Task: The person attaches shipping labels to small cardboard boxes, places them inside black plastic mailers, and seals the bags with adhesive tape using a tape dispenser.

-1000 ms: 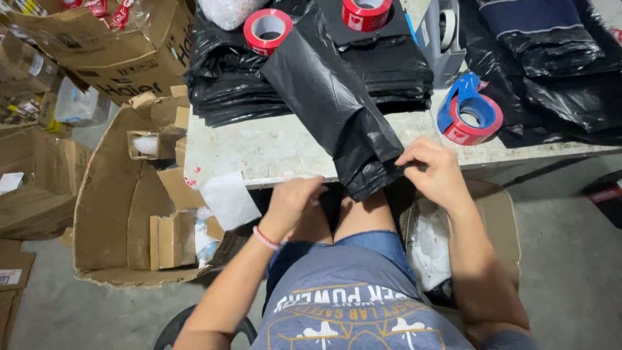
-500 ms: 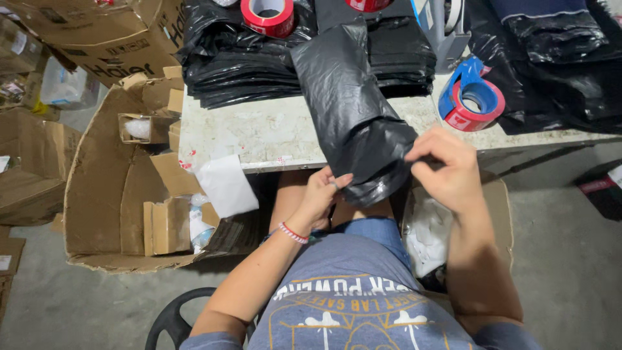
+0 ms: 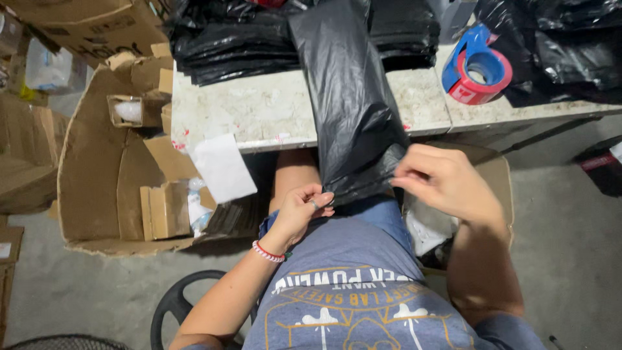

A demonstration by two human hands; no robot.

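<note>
Lowered, both hands [image 3: 304, 210] [image 3: 440, 181] pinch glossy, crinkled black bag [image 3: 353, 110].

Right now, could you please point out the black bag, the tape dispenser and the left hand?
black bag [image 3: 350, 110], head view, middle of the folded plastic.
tape dispenser [image 3: 476, 74], head view, red roll's rim.
left hand [image 3: 301, 210], head view, back of the hand.

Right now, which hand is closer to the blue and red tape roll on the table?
The right hand. It sits below and a bit left of the tape roll, pinching the black bag. The left hand is farther away, at the bag's other bottom corner.
</note>
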